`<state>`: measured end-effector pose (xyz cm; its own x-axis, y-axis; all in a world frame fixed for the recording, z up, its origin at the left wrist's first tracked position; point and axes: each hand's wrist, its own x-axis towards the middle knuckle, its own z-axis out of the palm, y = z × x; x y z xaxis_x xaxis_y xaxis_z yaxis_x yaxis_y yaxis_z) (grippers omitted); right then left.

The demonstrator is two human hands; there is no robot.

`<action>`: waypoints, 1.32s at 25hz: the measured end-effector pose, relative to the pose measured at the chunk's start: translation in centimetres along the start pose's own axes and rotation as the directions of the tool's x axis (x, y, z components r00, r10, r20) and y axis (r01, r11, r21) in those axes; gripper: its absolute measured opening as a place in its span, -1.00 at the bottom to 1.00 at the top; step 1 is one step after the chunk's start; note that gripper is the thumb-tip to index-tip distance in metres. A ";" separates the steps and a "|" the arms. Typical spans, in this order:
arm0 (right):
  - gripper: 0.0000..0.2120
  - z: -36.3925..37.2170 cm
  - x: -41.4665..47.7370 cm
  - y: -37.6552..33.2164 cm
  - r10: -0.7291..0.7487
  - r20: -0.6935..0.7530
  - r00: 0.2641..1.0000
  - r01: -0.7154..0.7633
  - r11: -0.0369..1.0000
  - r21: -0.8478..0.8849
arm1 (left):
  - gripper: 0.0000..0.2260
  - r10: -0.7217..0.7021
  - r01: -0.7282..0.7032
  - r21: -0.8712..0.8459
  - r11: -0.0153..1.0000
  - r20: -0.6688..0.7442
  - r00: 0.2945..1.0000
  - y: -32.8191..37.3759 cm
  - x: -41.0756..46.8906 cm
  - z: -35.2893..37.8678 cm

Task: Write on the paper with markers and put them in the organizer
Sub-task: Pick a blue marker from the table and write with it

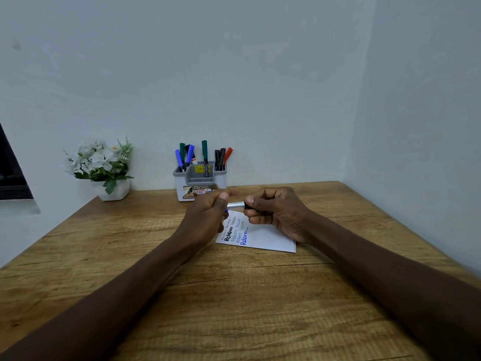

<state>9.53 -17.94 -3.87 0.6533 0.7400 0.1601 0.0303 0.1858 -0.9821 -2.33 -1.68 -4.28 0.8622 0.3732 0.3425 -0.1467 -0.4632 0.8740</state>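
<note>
— Paper?
— White sheet (265, 238), on the wooden table (234, 308) toward its far edge. Lines written in black, green and blue.
— Marker in use?
— One silver-barrelled marker (235, 205), held level above the sheet. Left hand (208, 212) has its fingers curled round the blue end; right hand (276, 212) grips the dark end. Capping it, I'd judge.
— Organizer?
— Grey-and-white organizer (200, 183) at the far edge, several stored markers (204, 152) upright inside. Remaining: this one goes in.
</note>
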 end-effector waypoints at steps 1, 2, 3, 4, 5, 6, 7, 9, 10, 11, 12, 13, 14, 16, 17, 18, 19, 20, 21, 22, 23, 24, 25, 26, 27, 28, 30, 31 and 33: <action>-0.89 -0.1 0.0 0.1 -0.006 0.003 1.000 0.006 1.000 -0.010 | -0.70 0.001 -0.001 -0.009 1.000 -0.001 1.000 -0.1 -0.1 0.1; -0.87 -0.2 0.0 0.2 -0.008 0.008 1.000 0.008 1.000 -0.022 | -0.70 0.005 -0.004 -0.010 1.000 0.004 1.000 -0.1 -0.1 0.2; -0.85 -0.2 0.0 0.2 -0.008 0.014 1.000 0.009 0.999 -0.035 | -0.71 0.008 -0.008 -0.009 1.000 0.010 1.000 -0.1 -0.2 0.3; -0.82 -0.3 0.0 0.3 -0.009 0.018 1.000 0.009 0.999 -0.047 | -0.71 0.009 -0.009 -0.013 1.000 0.014 1.000 -0.1 -0.3 0.4; -0.80 -0.4 -0.1 0.3 -0.008 0.020 1.000 0.009 0.998 -0.059 | -0.72 0.008 -0.007 -0.023 1.000 0.018 1.000 -0.1 -0.3 0.4; -0.77 -0.4 -0.1 0.3 -0.007 0.022 1.000 0.009 0.997 -0.070 | -0.73 0.005 -0.005 -0.031 1.000 0.025 1.000 -0.1 -0.4 0.5; -0.76 -0.4 -0.1 0.4 -0.005 0.021 1.000 0.007 0.997 -0.079 | -0.73 0.003 -0.002 -0.035 0.999 0.036 0.999 -0.1 -0.4 0.5; -0.76 -0.3 -0.2 0.4 0.004 0.011 1.000 -0.003 0.996 -0.088 | -0.72 -0.004 0.006 -0.036 0.999 0.039 0.999 -0.2 -0.4 0.6; -0.75 -0.2 -0.2 0.4 0.008 0.003 1.000 -0.008 0.996 -0.090 | -0.71 -0.005 0.006 -0.034 0.999 0.033 0.999 -0.2 -0.4 0.6; -0.74 -0.2 -0.1 0.4 0.011 -0.006 1.000 -0.012 0.996 -0.092 | -0.71 -0.007 0.008 -0.036 0.999 0.030 1.000 -0.1 -0.4 0.6; -0.74 -0.1 -0.1 0.5 0.014 -0.012 1.000 -0.015 0.995 -0.098 | -0.70 -0.015 0.016 -0.040 0.999 0.030 0.999 -0.1 -0.6 0.6; -0.77 -0.1 -0.1 0.6 0.013 -0.017 1.000 -0.015 0.994 -0.111 | -0.70 -0.026 0.027 -0.046 0.999 0.034 0.999 -0.1 -0.6 0.7; -0.79 0.0 -0.1 0.6 0.013 -0.019 1.000 -0.015 0.991 -0.132 | -0.69 -0.037 0.039 -0.049 0.998 0.043 0.998 0.0 -0.6 0.7; -0.76 0.0 -0.1 0.6 0.017 -0.016 1.000 -0.020 0.983 -0.183 | -0.68 -0.043 0.047 -0.057 0.997 0.059 0.997 0.0 -0.6 0.6; -0.73 -0.1 -0.1 0.4 0.018 -0.007 1.000 -0.019 0.974 -0.226 | -0.68 -0.037 0.041 -0.067 0.997 0.060 0.998 0.1 -0.4 0.4; -0.71 -0.1 0.0 0.0 0.017 0.013 1.000 -0.013 0.957 -0.289 | -0.68 -0.029 0.033 -0.077 0.996 0.055 0.998 0.2 -0.2 0.1; -0.68 0.1 0.0 -0.5 0.023 0.050 0.998 -0.003 0.927 -0.375 | -0.70 -0.018 0.022 -0.078 0.997 0.046 0.999 0.4 -0.1 -0.2; -0.65 0.4 0.0 -0.9 0.034 0.105 0.994 0.020 0.883 -0.470 | -0.72 -0.004 0.007 -0.065 0.998 0.038 0.999 0.6 0.0 -0.4; -0.63 0.8 0.1 -1.1 0.038 0.168 0.985 0.062 0.833 -0.549 | -0.75 0.016 -0.015 -0.037 0.999 0.035 0.999 0.7 0.1 -0.6; -0.65 1.2 0.2 -1.2 0.027 0.226 0.974 0.116 0.795 -0.595 | -0.77 0.036 -0.036 0.000 0.999 0.033 0.999 0.7 0.1 -0.7; -0.70 1.5 0.4 -1.2 -0.001 0.263 0.965 0.165 0.779 -0.604 | -0.78 0.049 -0.050 0.028 0.998 0.029 0.998 0.5 0.2 -0.8; -0.75 1.7 0.5 -1.3 -0.035 0.283 0.958 0.203 0.781 -0.590 | -0.79 0.060 -0.061 0.041 0.997 0.026 0.998 0.3 0.2 -1.0; -0.78 1.8 0.6 -1.3 -0.064 0.299 0.952 0.233 0.784 -0.575 | -0.79 0.072 -0.073 0.051 0.996 0.018 0.997 0.1 0.3 -1.1; -0.80 1.7 0.8 -1.3 -0.083 0.315 0.946 0.258 0.781 -0.569 | -0.78 0.086 -0.086 0.070 0.994 0.004 0.996 0.0 0.3 -1.2; -0.81 1.5 1.0 -1.2 -0.092 0.329 0.940 0.277 0.771 -0.573 | -0.79 0.100 -0.098 0.097 0.990 -0.016 0.995 -0.1 0.3 -1.3; -0.81 1.2 1.3 -1.1 -0.099 0.337 0.936 0.290 0.758 -0.584 | -0.80 0.113 -0.108 0.113 0.988 -0.038 0.993 -0.1 0.3 -1.3; -0.79 0.5 1.7 -0.8 -0.119 0.322 0.939 0.302 0.729 -0.614 | -0.84 0.123 -0.114 0.114 0.987 -0.074 0.990 -0.1 0.2 -1.3; -0.79 0.1 1.9 -0.8 -0.137 0.299 0.944 0.303 0.715 -0.630 | -0.86 0.120 -0.110 0.112 0.988 -0.085 0.989 -0.2 0.2 -1.2; -0.81 -0.7 2.2 -0.8 -0.183 0.244 0.952 0.300 0.709 -0.639 | -0.87 0.105 -0.093 0.114 0.989 -0.108 0.989 -0.7 0.4 -1.3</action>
<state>11.45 -16.90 -2.75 0.4316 0.8288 0.3561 0.7005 -0.0593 -0.7112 -2.47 -0.14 -4.30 0.7846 0.4070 0.4678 -0.1699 -0.5844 0.7935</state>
